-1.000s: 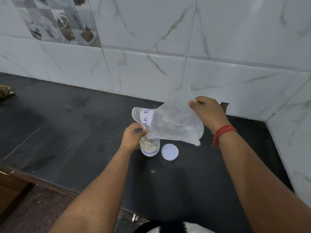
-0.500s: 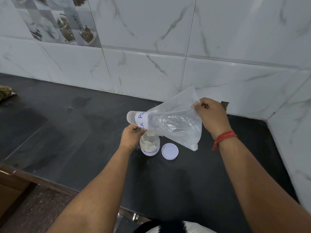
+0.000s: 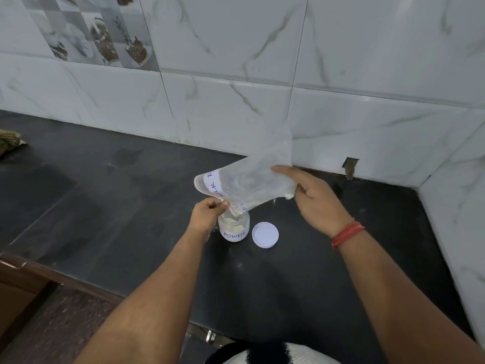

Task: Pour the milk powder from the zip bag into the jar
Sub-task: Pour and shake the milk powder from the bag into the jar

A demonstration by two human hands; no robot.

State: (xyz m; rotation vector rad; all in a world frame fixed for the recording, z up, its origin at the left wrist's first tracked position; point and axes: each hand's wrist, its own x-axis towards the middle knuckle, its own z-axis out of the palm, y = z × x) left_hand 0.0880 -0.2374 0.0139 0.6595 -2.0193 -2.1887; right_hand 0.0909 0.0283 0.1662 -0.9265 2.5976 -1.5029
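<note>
A clear zip bag [image 3: 249, 185] with a white label in blue handwriting hangs tilted over the small jar [image 3: 234, 229], its mouth pointing down into the jar's opening. The jar is labelled "POWDER", stands on the black counter [image 3: 105, 206] and holds pale powder. My left hand [image 3: 207, 214] pinches the bag's mouth edge just above the jar. Against the bag's raised bottom end lies my right hand [image 3: 315, 200], its fingers stretched straight. A little powder sits in the bag's lower corner.
The jar's white lid [image 3: 265, 234] lies flat on the counter just right of the jar. A brownish fibrous object [image 3: 9, 143] sits at the far left edge. Marble-tiled walls close the back and the right side. The counter's front edge runs near my body.
My right hand has let go of its grip on the bag's bottom and now has straight fingers against it. The bag's mouth has dropped closer to the jar.
</note>
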